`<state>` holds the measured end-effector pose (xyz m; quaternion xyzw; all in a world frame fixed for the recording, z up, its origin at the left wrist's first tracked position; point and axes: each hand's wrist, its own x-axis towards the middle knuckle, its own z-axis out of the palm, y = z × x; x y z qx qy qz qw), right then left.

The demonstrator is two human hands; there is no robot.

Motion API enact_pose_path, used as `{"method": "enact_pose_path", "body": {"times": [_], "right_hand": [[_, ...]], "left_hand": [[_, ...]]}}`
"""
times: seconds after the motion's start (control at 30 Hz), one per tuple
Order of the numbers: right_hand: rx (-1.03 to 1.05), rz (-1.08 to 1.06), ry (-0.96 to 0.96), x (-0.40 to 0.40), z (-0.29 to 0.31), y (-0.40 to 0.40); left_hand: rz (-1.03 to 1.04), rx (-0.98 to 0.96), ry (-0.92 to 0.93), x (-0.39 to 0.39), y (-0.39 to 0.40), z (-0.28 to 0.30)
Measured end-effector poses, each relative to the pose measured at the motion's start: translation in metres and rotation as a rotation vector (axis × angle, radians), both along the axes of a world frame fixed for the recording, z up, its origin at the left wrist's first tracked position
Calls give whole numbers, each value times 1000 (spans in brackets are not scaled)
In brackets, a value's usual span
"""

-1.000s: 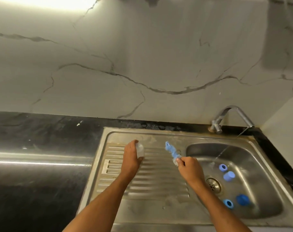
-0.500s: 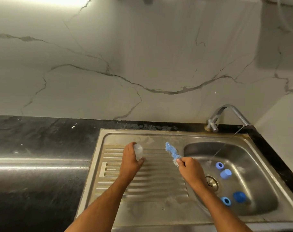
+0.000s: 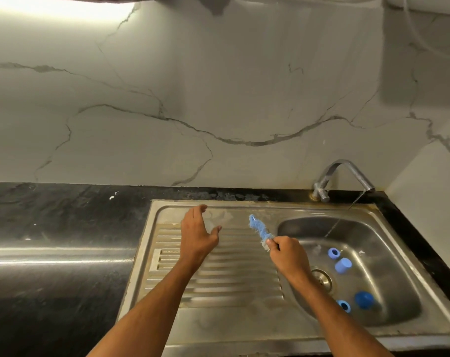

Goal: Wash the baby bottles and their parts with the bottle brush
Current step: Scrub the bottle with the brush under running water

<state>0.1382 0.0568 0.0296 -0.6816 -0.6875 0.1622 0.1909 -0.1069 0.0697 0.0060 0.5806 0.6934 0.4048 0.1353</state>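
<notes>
Left hand: the left hand [image 3: 196, 234] hovers over the far part of the drainboard [image 3: 218, 274], fingers spread and loosely bent, thumb out to the right, holding nothing.
Teat: a small clear piece, perhaps a teat [image 3: 210, 224], lies on the drainboard just under the left palm; it is blurred, and whether the hand touches it cannot be told.
Right hand: the right hand [image 3: 287, 253] is curled round the handle of the brush [image 3: 259, 229], above the ridge between drainboard and basin.
Brush: blue bristle head, tilted up and away to the left from the right fist, its tip near the far rim of the sink [image 3: 244, 203]; well apart from the left hand.
Basin: the basin [image 3: 388, 253] sits at the right end of the sink, with the drain [image 3: 321, 278] at its left side beside the right wrist.
Blue parts: four in the basin. A ring [image 3: 333, 253] and a cap [image 3: 343, 265] lie close together right of the drain; another ring [image 3: 344, 306] and a round cap [image 3: 364, 300] lie side by side toward the near wall.
Tap: the tap [image 3: 343, 173] stands at the far right corner of the sink; a thin stream of water [image 3: 343, 217] falls slantwise into the basin, landing beyond the far ring.
Table: the dark table [image 3: 51, 240] runs left of the sink, with a bright streak of reflected light.
Wall: white marble wall [image 3: 218, 99] with grey veins behind.
</notes>
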Motion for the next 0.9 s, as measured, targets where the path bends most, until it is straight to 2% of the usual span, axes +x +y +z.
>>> {"method": "enact_pose_path", "body": {"times": [0.13, 0.33, 0.6, 0.77, 0.9], "right_hand": [[-4, -19, 16, 18, 4, -4], [-30, -107, 59, 68, 8, -11], [-105, -258, -4, 180, 2, -12], [-103, -300, 17, 248, -11, 7], [-141, -277, -4, 282, -25, 26]], "left_hand": [[-49, 68, 5, 26, 9, 18], [-185, 14, -15, 94, 20, 17], [-323, -175, -20, 219, 38, -10], [-382, -263, 93, 287, 59, -44], [-355, -375, 128, 334, 84, -73]]}}
